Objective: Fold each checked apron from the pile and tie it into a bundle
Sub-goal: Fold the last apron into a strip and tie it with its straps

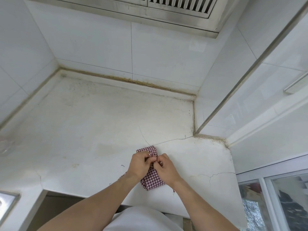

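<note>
Your left hand (139, 164) and right hand (165, 165) meet knuckle to knuckle, fingers curled and pinching, both forearms reaching forward.
</note>
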The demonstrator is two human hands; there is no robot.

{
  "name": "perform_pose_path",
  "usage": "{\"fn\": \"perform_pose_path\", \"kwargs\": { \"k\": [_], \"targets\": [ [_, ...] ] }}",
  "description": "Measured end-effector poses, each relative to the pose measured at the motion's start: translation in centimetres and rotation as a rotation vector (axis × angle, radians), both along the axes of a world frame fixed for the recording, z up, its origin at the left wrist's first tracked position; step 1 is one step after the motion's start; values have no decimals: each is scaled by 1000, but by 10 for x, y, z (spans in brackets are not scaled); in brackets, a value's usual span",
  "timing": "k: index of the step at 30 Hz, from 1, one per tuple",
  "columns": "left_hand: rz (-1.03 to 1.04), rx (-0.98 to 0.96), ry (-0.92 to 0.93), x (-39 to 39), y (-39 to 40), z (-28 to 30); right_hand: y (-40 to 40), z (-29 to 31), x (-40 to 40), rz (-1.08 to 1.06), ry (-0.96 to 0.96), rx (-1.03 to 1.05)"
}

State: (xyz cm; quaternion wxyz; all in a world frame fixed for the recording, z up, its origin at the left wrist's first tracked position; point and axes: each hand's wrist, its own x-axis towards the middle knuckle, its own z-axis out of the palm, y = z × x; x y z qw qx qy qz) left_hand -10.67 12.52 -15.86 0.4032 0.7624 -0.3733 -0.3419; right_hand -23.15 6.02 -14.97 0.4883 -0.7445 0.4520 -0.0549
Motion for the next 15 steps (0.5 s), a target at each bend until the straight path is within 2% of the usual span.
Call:
{"fn": "perform_pose_path", "kwargs": {
  "k": [4,8,12,15],
  "targets": [
    [-47,-1,-91,0,-4,5,-2,2,1,-7,14,-10],
    [-154,81,-152,10,-9,6,0,2,0,-26,51,16],
    [-216,300,-119,16,-16,15,5,-6,4,1,131,-156],
    [-298,408,-65,23,-23,20,8,-9,1,-27,101,-259]
  ]
}}
